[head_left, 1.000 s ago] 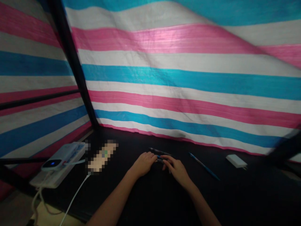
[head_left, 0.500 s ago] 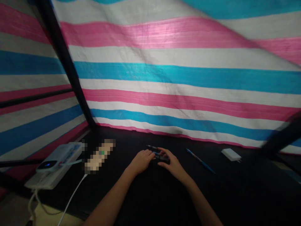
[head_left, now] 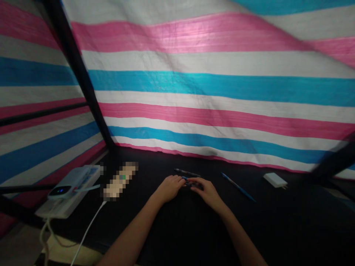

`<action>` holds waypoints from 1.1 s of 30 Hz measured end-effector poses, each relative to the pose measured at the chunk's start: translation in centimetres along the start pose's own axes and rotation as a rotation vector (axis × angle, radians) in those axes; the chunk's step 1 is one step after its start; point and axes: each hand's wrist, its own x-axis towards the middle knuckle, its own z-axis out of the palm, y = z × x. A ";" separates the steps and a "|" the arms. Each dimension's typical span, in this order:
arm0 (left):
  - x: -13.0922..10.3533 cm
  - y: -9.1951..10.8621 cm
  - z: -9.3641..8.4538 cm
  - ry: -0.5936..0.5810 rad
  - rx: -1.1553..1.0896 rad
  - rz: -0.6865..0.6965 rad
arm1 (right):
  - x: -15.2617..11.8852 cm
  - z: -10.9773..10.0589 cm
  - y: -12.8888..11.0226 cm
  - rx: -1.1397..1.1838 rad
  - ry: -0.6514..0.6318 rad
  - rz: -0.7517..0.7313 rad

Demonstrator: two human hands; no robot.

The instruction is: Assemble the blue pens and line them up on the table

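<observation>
Together, the left hand [head_left: 169, 187] and right hand [head_left: 205, 191] pinch a small dark pen [head_left: 189, 182] between their fingertips, its long axis running left to right, on the black table [head_left: 177, 229]; another blue pen [head_left: 237, 187] lies right.

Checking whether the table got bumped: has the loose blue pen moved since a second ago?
No. The blue pen keeps its spot between the hands and the white charger; only the camera shifted.

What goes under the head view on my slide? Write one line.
Both hands, left hand and right hand, meet over a small dark pen on a black table, striped cloth behind.
</observation>
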 end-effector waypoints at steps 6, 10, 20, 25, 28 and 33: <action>-0.1 -0.1 0.0 0.020 0.026 -0.016 | 0.0 0.0 -0.1 0.034 -0.026 0.065; 0.0 -0.2 0.1 0.013 0.019 -0.015 | -0.2 -0.2 -0.1 -0.128 -0.023 0.022; -0.1 -0.5 0.0 0.022 0.044 -0.044 | 0.1 0.0 -0.4 -0.184 0.024 0.035; -0.1 -0.4 0.1 0.003 0.054 -0.006 | 0.1 0.1 -0.2 -0.230 0.078 0.037; 0.0 -0.2 0.2 -0.005 0.062 0.004 | 0.1 0.3 -0.1 -0.160 0.075 -0.018; 0.0 -0.2 0.0 -0.005 0.030 -0.011 | -0.1 0.1 -0.2 -0.178 -0.029 0.009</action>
